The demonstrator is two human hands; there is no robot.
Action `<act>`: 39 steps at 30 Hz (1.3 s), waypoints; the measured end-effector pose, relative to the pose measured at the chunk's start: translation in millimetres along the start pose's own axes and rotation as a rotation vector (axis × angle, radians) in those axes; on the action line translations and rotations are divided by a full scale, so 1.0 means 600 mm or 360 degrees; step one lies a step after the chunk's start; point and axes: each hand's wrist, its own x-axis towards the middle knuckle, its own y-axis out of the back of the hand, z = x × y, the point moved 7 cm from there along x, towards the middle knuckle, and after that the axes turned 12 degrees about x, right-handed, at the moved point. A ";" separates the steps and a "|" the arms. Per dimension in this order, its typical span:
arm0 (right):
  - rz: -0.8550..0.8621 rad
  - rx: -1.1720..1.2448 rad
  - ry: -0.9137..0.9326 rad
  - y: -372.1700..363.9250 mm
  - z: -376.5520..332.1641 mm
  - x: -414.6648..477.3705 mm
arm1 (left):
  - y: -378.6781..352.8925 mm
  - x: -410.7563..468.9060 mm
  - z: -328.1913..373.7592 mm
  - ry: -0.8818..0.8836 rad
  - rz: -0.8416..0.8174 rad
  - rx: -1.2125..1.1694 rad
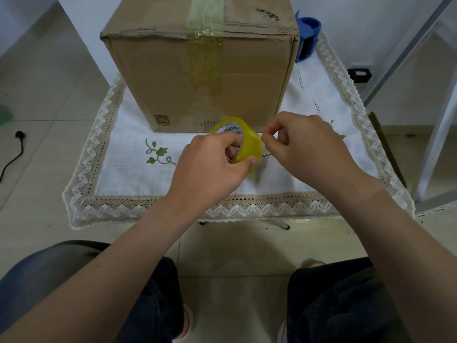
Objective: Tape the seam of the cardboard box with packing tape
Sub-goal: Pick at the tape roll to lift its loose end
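Note:
A brown cardboard box (173, 78) stands on a small cloth-covered table (128, 174). A strip of yellowish tape (206, 53) runs over its top seam and down the near face. In front of the box my left hand (210, 164) grips a yellow roll of packing tape (249, 142), with fingers through its core and the thumb on the outside. My right hand (304, 142) is at the roll's right edge, thumb and forefinger pinched together at the tape's surface. Whether a free end is between those fingers is too small to tell.
A blue tape dispenser (308, 35) stands behind the box's right corner. The white lace-edged cloth hangs over the table's rim. A black cable (14, 154) lies on the tiled floor at left, a white metal frame (435, 115) stands at right. My knees are below the table edge.

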 end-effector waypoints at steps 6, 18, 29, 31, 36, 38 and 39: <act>0.0101 0.0326 -0.0037 0.014 0.014 0.007 | -0.001 -0.001 -0.009 0.0046 0.0007 -0.0118; 0.0218 0.0249 0.0050 -0.001 0.004 0.004 | -0.002 -0.008 -0.004 0.0029 0.0016 -0.0050; 0.0395 0.0062 0.0462 0.018 -0.046 -0.014 | 0.000 -0.008 -0.001 0.0058 -0.0015 -0.0204; 0.0391 0.0069 0.0494 0.022 -0.049 -0.014 | 0.000 -0.007 -0.001 0.0053 -0.0020 -0.0221; 0.0416 0.0115 0.0565 0.028 -0.050 -0.017 | 0.006 -0.005 0.002 0.0044 -0.0027 -0.0248; 0.0449 0.0183 0.0573 0.030 -0.049 -0.018 | 0.008 -0.005 0.002 0.0043 -0.0033 -0.0318; 0.0461 0.0242 0.0567 0.031 -0.047 -0.018 | 0.010 -0.005 0.001 0.0043 -0.0036 -0.0366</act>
